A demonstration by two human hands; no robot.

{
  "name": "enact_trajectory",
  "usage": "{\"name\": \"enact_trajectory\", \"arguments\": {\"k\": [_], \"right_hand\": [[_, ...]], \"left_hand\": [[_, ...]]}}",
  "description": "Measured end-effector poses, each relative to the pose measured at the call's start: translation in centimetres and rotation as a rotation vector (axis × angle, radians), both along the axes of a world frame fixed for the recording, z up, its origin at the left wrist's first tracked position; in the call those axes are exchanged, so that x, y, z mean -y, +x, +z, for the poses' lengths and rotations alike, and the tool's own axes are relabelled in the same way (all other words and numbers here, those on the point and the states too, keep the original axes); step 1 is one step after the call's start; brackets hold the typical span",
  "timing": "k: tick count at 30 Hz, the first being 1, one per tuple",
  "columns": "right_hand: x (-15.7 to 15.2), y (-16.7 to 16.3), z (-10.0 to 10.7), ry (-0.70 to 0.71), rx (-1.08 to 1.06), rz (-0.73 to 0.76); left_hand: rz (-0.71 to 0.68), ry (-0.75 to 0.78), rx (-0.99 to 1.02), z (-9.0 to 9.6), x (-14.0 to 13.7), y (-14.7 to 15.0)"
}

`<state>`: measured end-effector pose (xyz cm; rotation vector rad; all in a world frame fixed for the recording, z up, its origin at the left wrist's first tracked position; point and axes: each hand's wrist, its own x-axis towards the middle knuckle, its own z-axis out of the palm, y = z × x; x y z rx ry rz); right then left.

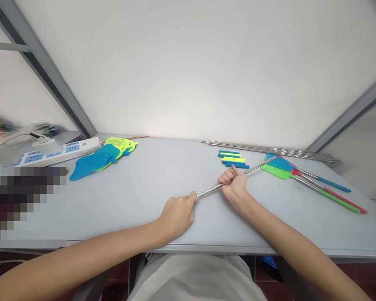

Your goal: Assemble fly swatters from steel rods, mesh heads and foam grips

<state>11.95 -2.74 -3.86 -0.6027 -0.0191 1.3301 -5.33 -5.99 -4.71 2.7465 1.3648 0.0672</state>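
Note:
A thin metal rod [260, 165] slants up to the right over the table, with both of my hands on it. My left hand [177, 215] is closed in a fist around its lower left end, which is hidden inside. Farther up, my right hand [235, 186] wraps its fingers round the rod's middle, thumb raised. Just behind that hand lie several blue and yellow grip tubes [233, 160]. Beyond the rod's free tip, assembled fly swatters with a blue handle [334, 184], a red handle [347, 201] and a green handle [340, 201] lie fanned out.
Along the wall rests a bundle of metal rods [269, 149]. At the left are loose blue and yellow swatter heads [95, 161], beside a white power strip [59, 152] with a plug in it. Grey frame posts [54, 71] stand on both sides of the grey table [128, 209].

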Motion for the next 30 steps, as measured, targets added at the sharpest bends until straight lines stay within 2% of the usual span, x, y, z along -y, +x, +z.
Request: {"name": "enact_trajectory", "arguments": {"k": [14, 25, 30], "right_hand": [[0.5, -0.9, -0.2, -0.008, 0.001, -0.022], [0.2, 0.5, 1.2, 0.008, 0.012, 0.073], [-0.1, 0.9, 1.2, 0.021, 0.024, 0.095]], "left_hand": [[0.0, -0.001, -0.003, 0.0, -0.1, 0.1], [-0.083, -0.011, 0.091, 0.2, -1.3, 0.4], [-0.129, -0.048, 0.161, 0.4, -2.2, 0.1]]}}
